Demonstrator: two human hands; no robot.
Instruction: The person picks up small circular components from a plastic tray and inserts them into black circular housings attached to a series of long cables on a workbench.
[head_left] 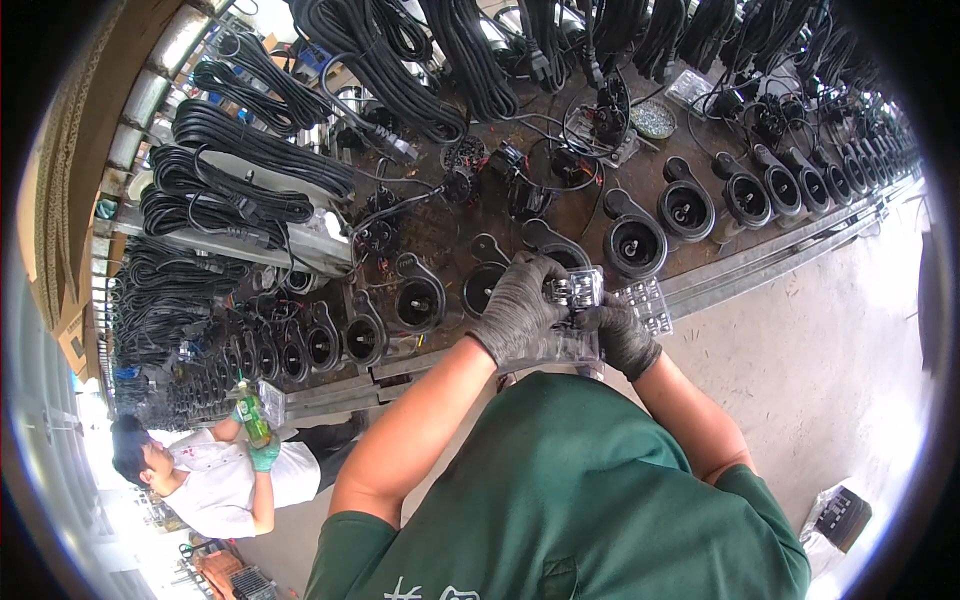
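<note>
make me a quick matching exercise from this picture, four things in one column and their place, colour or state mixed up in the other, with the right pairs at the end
Things
1. clear pack of shiny metal parts
2. co-worker's gloves
3. round black housings
4. black cables

Place, colour or state
A. teal-green
B. looped into long bundles
C. at the person's left hand and right hand
D. in a row along the near edge of the bench

Right pairs: 1-C, 2-A, 3-D, 4-B
</note>
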